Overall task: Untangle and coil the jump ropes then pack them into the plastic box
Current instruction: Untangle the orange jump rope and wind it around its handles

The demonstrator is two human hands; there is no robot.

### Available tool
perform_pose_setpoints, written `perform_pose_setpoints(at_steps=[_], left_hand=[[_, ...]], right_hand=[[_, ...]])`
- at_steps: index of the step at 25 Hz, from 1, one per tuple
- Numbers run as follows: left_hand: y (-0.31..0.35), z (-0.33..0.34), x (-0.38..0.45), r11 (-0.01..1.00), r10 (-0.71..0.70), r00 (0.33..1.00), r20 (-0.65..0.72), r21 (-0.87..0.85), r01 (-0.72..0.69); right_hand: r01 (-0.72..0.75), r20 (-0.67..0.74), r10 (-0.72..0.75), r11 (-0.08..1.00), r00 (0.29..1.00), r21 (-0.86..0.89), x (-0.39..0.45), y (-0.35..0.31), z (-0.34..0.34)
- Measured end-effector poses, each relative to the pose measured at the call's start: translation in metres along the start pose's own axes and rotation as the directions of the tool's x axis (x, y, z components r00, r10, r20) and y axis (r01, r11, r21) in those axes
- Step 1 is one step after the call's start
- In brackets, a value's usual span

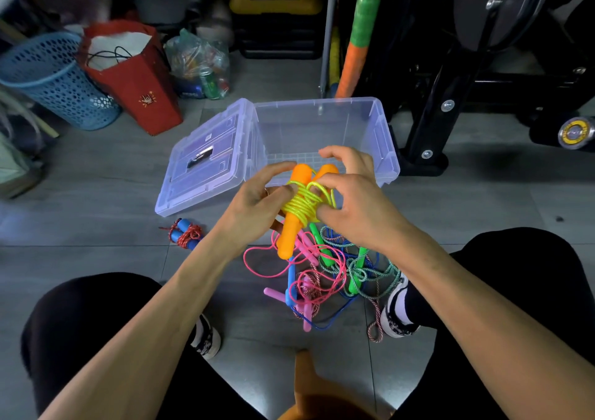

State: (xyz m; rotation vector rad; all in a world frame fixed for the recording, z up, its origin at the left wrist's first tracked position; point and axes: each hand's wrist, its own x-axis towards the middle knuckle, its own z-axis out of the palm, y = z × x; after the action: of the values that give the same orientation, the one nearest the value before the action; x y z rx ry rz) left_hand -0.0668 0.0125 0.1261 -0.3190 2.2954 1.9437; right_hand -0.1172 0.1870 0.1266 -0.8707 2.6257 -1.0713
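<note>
The left hand [257, 199] grips the pair of orange handles [294, 207] from the side, fingers curled round them, while the right hand [351, 194] pinches the yellow rope [304, 202] wound about their middle, its index finger raised above the bundle. Both hands hold the bundle in the air, just on the near side of the plastic box [383, 136].

The step in hand looks to be the finishing of this coil: the yellow rope is already wrapped many times round the handles, and the right fingers seem to be tucking or securing the last loop. The next move would call for keeping the wrap tight with the left hand while the loose end is fixed, then carrying the bundle forward over the near wall of the box and lowering it in.

The box stands open just beyond the hands, and what shows of its inside holds nothing, though the hands hide part of the floor. Its lid [206, 159] lies leaning at its left side. Below the hands, on the floor [96, 194], lies the tangled heap of ropes [322, 274], pink, green and blue, not yet sorted. To the left of the left wrist lies a coiled red rope with blue handles [185, 233], outside the box.
</note>
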Motion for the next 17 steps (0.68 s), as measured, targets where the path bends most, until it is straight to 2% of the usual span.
perform_pose_setpoints(at_steps=[3, 6, 13, 17], left_hand=[[-0.004, 0.003, -0.002, 0.996, 0.066, 0.996, -0.066, 0.062, -0.062], [-0.003, 0.007, -0.006, 0.993, 0.097, 0.99, -0.106, 0.077, -0.089], [-0.003, 0.005, -0.004, 0.995, 0.05, 0.995, -0.088, 0.089, -0.042], [-0.002, 0.006, -0.004, 0.996, 0.047, 0.998, -0.05, 0.084, -0.043]], right_hand=[[-0.105, 0.152, 0.083, 0.984, 0.985, 0.143, -0.001, 0.002, 0.002], [-0.188, 0.22, 0.129, 0.943, 0.967, 0.273, -0.001, 0.002, 0.001], [-0.163, 0.27, 0.097, 0.958, 0.958, 0.235, 0.003, 0.008, -0.008], [-0.186, 0.23, 0.118, 0.935, 0.966, 0.301, 0.006, 0.009, -0.004]])
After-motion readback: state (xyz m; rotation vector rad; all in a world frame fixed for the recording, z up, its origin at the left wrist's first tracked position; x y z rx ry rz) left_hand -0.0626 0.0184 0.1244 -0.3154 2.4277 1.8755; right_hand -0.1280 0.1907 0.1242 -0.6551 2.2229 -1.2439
